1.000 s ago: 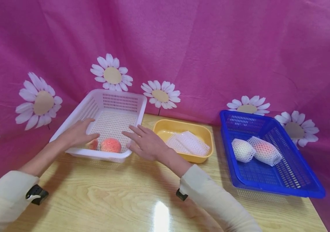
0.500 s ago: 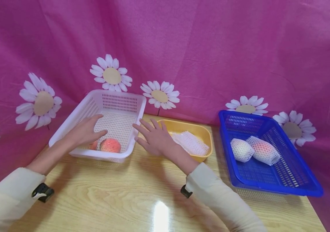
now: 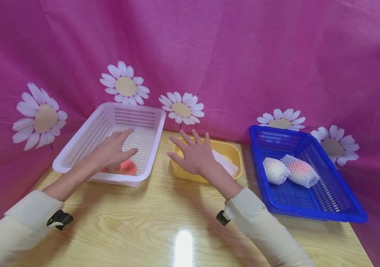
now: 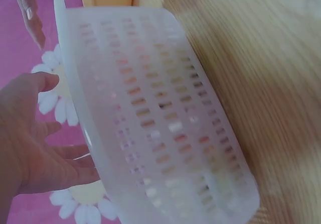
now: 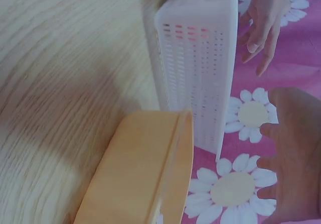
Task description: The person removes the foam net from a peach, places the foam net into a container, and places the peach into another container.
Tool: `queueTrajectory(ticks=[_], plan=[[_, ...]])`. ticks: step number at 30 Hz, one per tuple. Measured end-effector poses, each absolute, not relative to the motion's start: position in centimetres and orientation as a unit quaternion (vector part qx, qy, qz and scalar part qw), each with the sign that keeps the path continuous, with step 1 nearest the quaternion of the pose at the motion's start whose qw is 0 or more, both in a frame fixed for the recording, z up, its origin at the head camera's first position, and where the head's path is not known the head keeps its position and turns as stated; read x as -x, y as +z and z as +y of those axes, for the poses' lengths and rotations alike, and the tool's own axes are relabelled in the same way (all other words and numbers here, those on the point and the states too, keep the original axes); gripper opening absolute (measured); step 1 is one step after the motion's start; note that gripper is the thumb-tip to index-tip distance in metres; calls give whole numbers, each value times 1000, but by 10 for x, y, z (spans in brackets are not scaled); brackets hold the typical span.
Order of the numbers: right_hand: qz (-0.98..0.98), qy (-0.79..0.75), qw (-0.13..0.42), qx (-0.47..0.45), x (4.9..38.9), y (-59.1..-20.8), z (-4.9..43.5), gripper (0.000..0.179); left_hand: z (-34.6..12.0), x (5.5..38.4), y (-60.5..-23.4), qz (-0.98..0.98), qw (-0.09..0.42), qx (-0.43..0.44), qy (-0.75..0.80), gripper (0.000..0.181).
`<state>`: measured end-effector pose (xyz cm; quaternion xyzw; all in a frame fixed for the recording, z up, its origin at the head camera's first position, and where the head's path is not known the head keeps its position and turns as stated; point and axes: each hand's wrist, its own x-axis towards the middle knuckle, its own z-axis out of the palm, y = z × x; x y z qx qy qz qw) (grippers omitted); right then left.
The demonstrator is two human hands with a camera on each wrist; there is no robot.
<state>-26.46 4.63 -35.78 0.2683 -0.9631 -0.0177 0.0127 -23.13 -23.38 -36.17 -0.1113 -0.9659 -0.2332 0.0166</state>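
Note:
My left hand (image 3: 110, 150) hovers over the near end of a white perforated basket (image 3: 158, 146), thumb and fingers spread and holding nothing. Beneath it lie reddish peaches (image 3: 128, 168), partly hidden by the hand. My right hand (image 3: 195, 155) is above the left part of a yellow tray (image 3: 240, 163), its fingers spread apart and nothing in them. White foam net sleeves (image 3: 226, 163) lie in that tray, partly covered by the hand. The left wrist view has the left hand (image 4: 40, 138) beside the basket rim; the right wrist view shows the right hand (image 5: 296, 153) apart from the tray.
A blue basket (image 3: 310, 211) on the right holds two fruits in foam nets, one pale (image 3: 275, 171) and one reddish (image 3: 300, 171). Everything stands on a wooden table (image 3: 136, 222). A pink cloth (image 3: 230, 66) with daisies hangs close behind.
Both hands have moved to the right: the left farther across the white basket, the right from beside it to over the yellow tray. The head view has shifted slightly. Nothing was picked up.

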Motion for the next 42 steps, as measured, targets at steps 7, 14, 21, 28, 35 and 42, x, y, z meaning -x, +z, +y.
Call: queueTrajectory(ticks=[7,14,21,28,35,42], plan=[[-968,-5,21,-249,266,-354,61,62,-214,234,-360,-961,41,135,-238,72],[-970,0,19,-242,266,-349,68,61,-198,236,-357,-959,40,140,-241,72],[-971,-13,18,-239,266,-349,78,61,-181,241,-358,-956,45,165,-237,72],[-973,-12,20,-229,264,-347,89,60,-170,241,-356,-958,48,178,-218,71],[-977,6,9,-215,265,-346,99,61,-156,243,-353,-958,32,183,-220,72],[-978,4,9,-206,266,-345,110,61,-141,245,-348,-957,21,190,-217,73]])
